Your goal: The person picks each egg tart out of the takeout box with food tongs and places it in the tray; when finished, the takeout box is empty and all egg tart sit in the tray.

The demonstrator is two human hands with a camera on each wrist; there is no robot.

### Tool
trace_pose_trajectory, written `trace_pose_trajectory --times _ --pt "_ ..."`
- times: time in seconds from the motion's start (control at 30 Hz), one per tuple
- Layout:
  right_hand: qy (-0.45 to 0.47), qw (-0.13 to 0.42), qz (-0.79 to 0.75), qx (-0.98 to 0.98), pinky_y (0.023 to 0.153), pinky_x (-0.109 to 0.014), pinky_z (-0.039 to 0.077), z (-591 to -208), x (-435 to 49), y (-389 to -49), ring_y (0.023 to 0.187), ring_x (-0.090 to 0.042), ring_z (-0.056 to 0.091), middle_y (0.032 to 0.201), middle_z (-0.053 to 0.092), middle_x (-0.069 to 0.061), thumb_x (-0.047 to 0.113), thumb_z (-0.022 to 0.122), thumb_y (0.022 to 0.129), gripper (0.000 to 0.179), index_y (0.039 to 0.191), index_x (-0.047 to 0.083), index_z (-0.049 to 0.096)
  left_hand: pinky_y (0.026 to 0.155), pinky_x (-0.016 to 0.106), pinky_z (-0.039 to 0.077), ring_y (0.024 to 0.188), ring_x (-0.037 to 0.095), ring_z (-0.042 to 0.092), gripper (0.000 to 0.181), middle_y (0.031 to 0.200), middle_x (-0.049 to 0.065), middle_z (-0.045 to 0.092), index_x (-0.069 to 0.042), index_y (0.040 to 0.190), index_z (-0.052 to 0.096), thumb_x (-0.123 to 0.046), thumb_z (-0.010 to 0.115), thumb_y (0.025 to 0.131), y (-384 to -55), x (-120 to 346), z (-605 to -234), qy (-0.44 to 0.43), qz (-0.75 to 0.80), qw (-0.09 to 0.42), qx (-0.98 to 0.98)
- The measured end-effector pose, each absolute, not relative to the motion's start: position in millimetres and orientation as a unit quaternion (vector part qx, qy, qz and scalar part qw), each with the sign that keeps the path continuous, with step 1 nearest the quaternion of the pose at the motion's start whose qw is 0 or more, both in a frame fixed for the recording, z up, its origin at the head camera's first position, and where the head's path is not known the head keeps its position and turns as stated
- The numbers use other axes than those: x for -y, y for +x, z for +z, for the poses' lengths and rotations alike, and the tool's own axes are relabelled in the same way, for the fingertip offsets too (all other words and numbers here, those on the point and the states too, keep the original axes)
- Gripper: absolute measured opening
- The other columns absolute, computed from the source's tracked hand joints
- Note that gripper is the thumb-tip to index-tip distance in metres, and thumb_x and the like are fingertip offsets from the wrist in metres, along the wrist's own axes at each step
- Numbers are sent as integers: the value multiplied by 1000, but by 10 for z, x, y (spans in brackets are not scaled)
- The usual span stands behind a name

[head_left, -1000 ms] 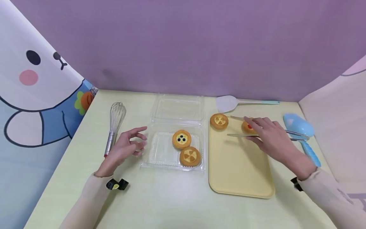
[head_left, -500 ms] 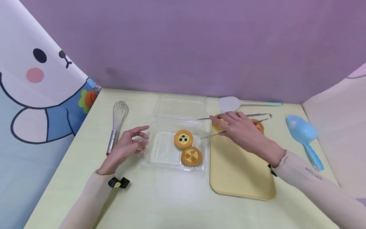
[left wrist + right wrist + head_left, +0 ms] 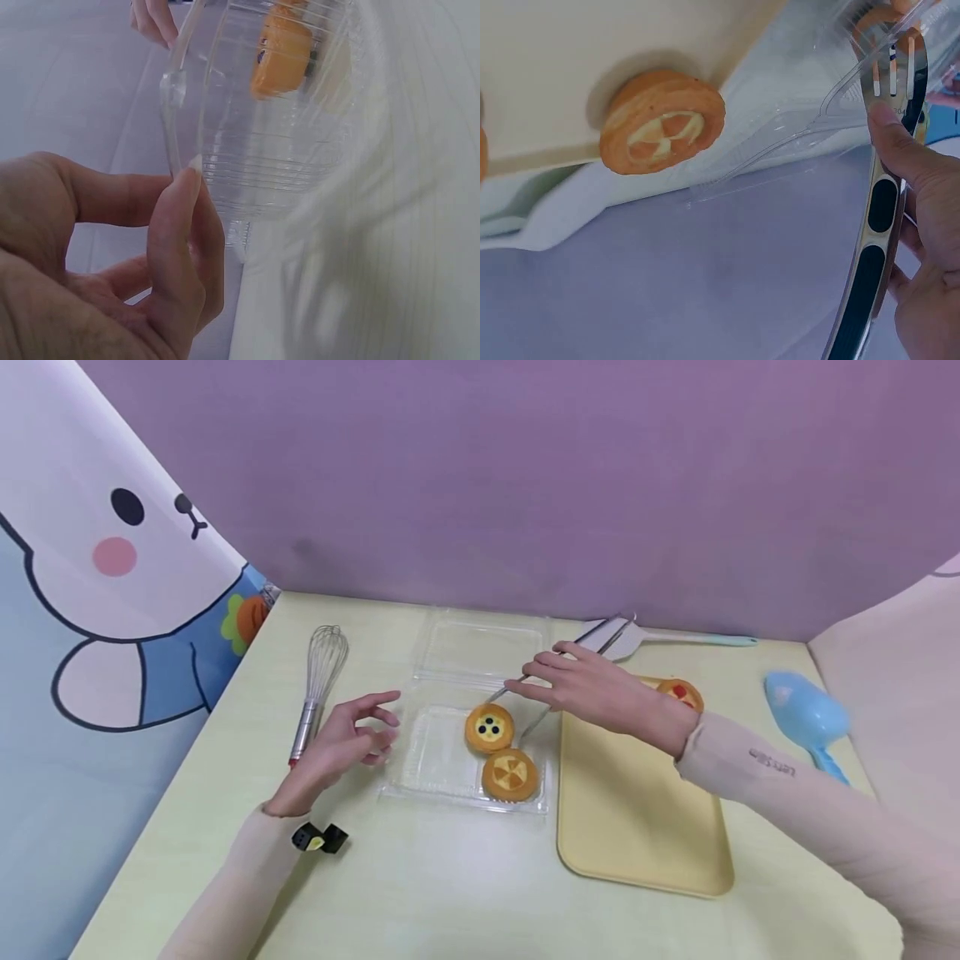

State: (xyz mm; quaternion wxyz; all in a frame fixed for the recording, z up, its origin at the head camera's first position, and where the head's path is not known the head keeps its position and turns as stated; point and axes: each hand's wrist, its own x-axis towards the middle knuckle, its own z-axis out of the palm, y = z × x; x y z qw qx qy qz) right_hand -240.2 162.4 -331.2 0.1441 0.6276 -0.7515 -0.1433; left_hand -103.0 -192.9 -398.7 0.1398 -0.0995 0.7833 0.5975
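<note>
My right hand holds metal tongs with dark grip inserts. Their spread tips reach over the clear plastic container, beside the blueberry-topped tart; whether they touch it I cannot tell. A pinwheel-patterned tart lies just in front of it in the same half. To the left of the container, my left hand has loosely bent fingers, the fingertips close to the rim in the left wrist view, with nothing gripped. Another pinwheel tart, at the tray's edge, is hidden behind my right hand in the head view.
The yellow tray stands right of the container, a red-topped tart at its far end. A whisk lies at left. Behind the tray is a white spatula, and a blue scoop lies at far right.
My right hand has carried the tongs left, from the red-topped tart, across the tray to the blueberry tart in the container. The left hand stays nearly still. The view has shifted slightly.
</note>
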Motion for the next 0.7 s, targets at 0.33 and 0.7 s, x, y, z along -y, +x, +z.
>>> trace_pose_trajectory --times 0.33,0.7 --pt "668 150 -172 708 108 -40 48 -3307 -1387 -2489 123 -21 59 133 65 -1 24 87 85 76 152 27 52 61 20 57 66 14 62 69 127 23 57 -10 159 43 7 60 94 -1033 1906 -4009 -103 597 138 -784" --pt "693 155 -204 674 111 -41 48 -3353 -1169 -2523 123 -20 58 129 66 0 -2 73 91 69 150 29 53 61 21 58 65 13 61 70 127 23 57 -10 159 42 9 59 94 -1023 1918 -3994 -102 599 134 -783"
